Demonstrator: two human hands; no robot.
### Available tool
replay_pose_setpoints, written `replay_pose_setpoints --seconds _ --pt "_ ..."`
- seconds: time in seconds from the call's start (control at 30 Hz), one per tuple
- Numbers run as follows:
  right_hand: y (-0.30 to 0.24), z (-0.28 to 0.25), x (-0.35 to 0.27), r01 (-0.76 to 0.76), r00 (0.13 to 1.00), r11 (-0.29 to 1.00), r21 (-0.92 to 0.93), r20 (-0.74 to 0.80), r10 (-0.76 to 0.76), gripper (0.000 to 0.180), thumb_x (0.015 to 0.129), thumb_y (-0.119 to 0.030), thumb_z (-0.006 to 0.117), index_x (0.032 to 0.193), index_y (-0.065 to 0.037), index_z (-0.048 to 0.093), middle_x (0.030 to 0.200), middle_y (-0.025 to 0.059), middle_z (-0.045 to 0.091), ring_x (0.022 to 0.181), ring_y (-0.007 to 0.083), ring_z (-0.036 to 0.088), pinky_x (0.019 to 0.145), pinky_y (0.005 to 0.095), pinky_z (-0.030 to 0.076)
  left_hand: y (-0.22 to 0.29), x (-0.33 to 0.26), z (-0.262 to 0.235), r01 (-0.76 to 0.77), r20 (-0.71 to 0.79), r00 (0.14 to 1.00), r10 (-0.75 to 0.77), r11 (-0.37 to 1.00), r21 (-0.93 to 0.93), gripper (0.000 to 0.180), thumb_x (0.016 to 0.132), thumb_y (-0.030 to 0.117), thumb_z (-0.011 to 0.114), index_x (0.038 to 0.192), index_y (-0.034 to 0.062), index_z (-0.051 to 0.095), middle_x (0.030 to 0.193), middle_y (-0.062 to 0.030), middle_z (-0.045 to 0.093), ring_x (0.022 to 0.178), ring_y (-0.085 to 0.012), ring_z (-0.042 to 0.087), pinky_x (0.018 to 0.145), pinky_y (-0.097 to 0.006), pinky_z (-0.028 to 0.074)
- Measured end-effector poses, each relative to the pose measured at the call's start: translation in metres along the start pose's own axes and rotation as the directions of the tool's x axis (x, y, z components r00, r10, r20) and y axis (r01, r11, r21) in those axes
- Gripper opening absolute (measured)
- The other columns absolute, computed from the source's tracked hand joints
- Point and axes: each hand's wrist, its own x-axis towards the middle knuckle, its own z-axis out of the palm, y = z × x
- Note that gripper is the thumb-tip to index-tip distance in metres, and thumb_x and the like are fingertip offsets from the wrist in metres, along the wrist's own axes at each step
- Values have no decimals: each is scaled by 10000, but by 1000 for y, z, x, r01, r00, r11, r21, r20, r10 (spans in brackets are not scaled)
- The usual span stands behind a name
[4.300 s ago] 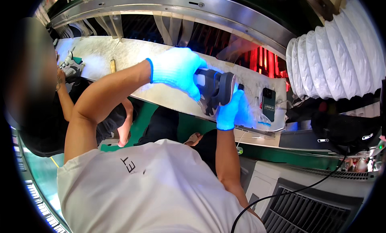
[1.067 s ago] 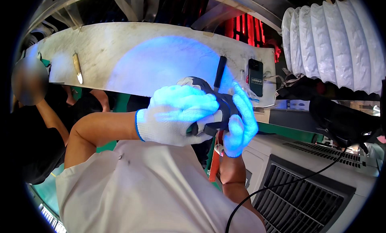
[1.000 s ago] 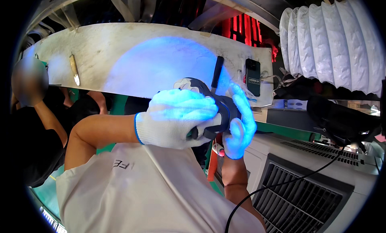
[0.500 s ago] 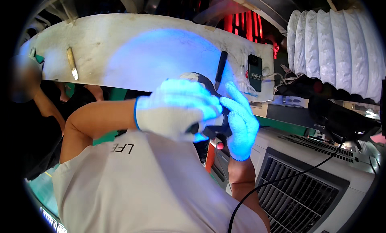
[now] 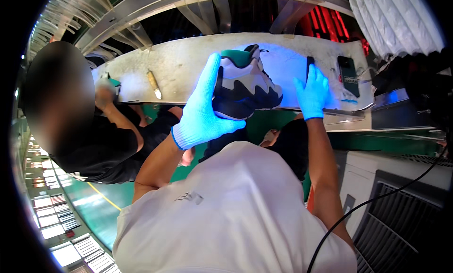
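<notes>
My left hand (image 5: 200, 108), in a white glove lit blue, grips a sneaker (image 5: 250, 82) by its side, thumb under and fingers up along it. The sneaker is black, grey and white with a green lining at its collar, and is held just over the bench's near edge. My right hand (image 5: 312, 91), gloved too, lies over a slim black-handled tool (image 5: 310, 62) on the bench. Its thumb stands apart from the fingers. The tool's lower part is hidden under the hand.
On the pale bench (image 5: 184, 61) lie a knife-like tool with a wooden handle (image 5: 154, 84) and a dark phone (image 5: 348, 75). A co-worker (image 5: 99, 141) sits at the left, a hand near another shoe. A white ribbed duct (image 5: 396, 23) hangs at upper right; a grey vented unit (image 5: 396, 202) stands below.
Both hands were together on the sneaker near my chest. The left has carried it up and forward; the right has let go and reached out to the black-handled tool. The view has shifted.
</notes>
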Motion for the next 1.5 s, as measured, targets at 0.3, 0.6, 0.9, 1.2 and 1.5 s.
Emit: replay_pose_setpoints --seconds 0.3,0.6,0.9,1.2,1.5 --pt "-7 -9 11 -51 973 971 232 229 -4 494 904 -244 795 1352 -49 719 1194 244 746 1110 448 735 966 546 593 -8 10 -34 98 217 960 -176 939 331 1292 655 163 995 1762 121 331 1720 -222 446 1596 -414 440 1313 -516 376" --pt "-52 -59 24 -593 805 -87 801 584 -108 280 1043 -251 756 1220 -37 727 968 103 760 862 232 757 825 396 630 -8 25 -37 139 267 936 -230 937 319 1396 655 403 1077 1781 129 299 1759 -200 408 1622 -384 395 1329 -510 322" --pt "-152 -60 59 -180 946 -775 606 322 33 304 1136 -360 678 949 -122 651 677 0 586 622 189 625 597 394 531 4 45 -32 100 297 928 -225 918 384 1325 669 200 1040 1768 152 301 1630 -277 512 1480 -455 546 1268 -524 444" --pt "-147 -59 47 -147 981 -658 738 192 -5 549 1190 -554 504 895 -112 640 625 25 544 500 168 551 452 327 448 9 49 -27 153 294 917 -270 918 367 1332 691 342 1064 1774 116 323 1738 -225 422 1608 -385 415 1328 -516 344" --pt "-147 -24 50 -269 958 -946 178 -55 -283 666 1132 -745 420 1022 -162 725 684 4 523 554 173 475 510 350 388 24 56 -19 89 303 918 -255 879 469 1348 673 334 1072 1776 144 320 1703 -243 457 1571 -421 465 1309 -526 384"
